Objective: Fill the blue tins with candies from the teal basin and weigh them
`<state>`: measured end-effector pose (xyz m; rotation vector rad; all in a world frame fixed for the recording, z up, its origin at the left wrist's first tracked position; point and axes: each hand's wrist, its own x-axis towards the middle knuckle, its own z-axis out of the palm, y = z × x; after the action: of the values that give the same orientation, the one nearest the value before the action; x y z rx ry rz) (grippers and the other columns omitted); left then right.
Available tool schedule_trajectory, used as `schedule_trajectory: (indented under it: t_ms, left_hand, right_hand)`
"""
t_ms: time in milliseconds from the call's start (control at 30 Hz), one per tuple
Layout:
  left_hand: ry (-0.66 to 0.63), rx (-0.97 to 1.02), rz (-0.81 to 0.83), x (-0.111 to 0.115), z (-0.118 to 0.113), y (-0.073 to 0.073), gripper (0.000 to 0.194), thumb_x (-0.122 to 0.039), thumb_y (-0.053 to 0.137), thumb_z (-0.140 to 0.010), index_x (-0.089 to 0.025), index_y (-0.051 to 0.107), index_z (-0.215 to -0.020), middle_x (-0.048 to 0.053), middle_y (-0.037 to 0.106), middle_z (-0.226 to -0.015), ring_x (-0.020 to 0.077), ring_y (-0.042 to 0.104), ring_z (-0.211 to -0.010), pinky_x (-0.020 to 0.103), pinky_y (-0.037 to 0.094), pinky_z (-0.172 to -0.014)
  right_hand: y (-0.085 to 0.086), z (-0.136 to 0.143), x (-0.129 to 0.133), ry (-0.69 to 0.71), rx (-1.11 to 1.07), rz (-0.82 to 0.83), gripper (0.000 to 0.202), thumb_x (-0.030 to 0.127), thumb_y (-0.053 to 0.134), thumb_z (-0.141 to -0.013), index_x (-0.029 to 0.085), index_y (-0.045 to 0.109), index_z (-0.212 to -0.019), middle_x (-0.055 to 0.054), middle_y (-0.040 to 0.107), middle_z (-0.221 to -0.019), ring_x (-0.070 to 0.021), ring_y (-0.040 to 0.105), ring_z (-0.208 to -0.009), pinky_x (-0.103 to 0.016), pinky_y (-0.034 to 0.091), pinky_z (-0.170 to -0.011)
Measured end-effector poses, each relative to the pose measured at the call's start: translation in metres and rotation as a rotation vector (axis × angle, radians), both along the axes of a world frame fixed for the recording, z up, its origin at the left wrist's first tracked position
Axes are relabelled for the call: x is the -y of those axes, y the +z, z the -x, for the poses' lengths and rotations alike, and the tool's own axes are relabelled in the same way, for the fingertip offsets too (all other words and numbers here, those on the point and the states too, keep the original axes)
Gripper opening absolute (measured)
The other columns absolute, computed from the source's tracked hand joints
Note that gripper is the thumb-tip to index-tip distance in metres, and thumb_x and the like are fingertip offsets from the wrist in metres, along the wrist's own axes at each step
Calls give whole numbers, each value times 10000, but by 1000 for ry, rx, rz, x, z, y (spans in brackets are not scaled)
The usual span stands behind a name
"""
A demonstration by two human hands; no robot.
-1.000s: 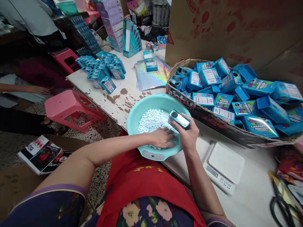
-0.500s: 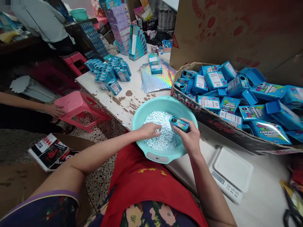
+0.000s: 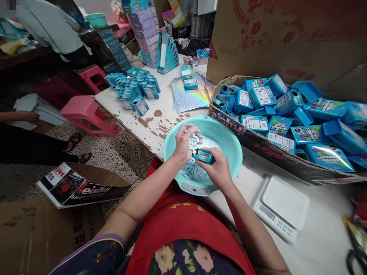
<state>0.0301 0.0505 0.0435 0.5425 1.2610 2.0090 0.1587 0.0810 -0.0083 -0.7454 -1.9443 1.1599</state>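
Note:
A turquoise basin [image 3: 233,143] holds a layer of small pale candies [image 3: 195,171]. Over it, my left hand [image 3: 184,143] is cupped round a heap of the candies, some of them showing between its fingers. My right hand [image 3: 219,168] grips a small blue box [image 3: 204,156] between thumb and fingers, tilted beside the left hand. The box's opening lies close against the candies, partly hidden by them.
A large carton [image 3: 243,133] of blue boxes stands right of the basin. A white scale [image 3: 283,206] and scissors [image 3: 357,252] lie nearer. Grouped blue boxes [image 3: 134,89] and silvery sheets [image 3: 190,99] are behind. A person [image 3: 48,26] is at back left, pink stools [image 3: 83,110] nearby.
My left hand has risen from the candies with a handful and met the box. My right hand has moved the box left. At the left, another person's hand has left the pink stool, which has shifted left.

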Motion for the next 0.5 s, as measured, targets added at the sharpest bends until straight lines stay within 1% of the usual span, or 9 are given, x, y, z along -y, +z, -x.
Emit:
schedule_trajectory:
  t_ms: [100,200,333,500]
  left_hand:
    - [-12,-20,22,-2,0,0,300,-340,723,-687,-193,500,-821,-29,603,-716,114,628,-566,216,506,-502]
    - [-27,-47,20,-4,-3,-1,301,-356,727,-704,-193,503,-821,-32,600,-704,106,615,-545,209,493,-480]
    - [-39,-127,32,-6,-9,-1,294,-399,708,-742,-194,504,-796,-43,563,-661,87,581,-511,185,437,-435]
    - [-40,-184,28,-8,-14,0,299,-419,690,-773,-195,493,-746,-51,506,-622,76,563,-521,177,403,-446]
  right_hand:
    - [-1,-2,-2,4,1,-4,358,315,783,-693,230,681,-1026,-49,680,-998,-237,642,-939,-377,487,-869]
    - [-3,-3,-2,14,-3,-6,363,304,784,-692,235,679,-1034,-46,679,-1015,-236,635,-967,-374,479,-882]
    - [-3,-6,-3,25,2,19,364,317,783,-688,244,684,-1031,-37,680,-1009,-231,634,-966,-373,475,-884]
    - [-2,-10,-5,-1,0,57,363,327,781,-687,247,688,-1028,-34,673,-1005,-229,633,-968,-366,473,-883]
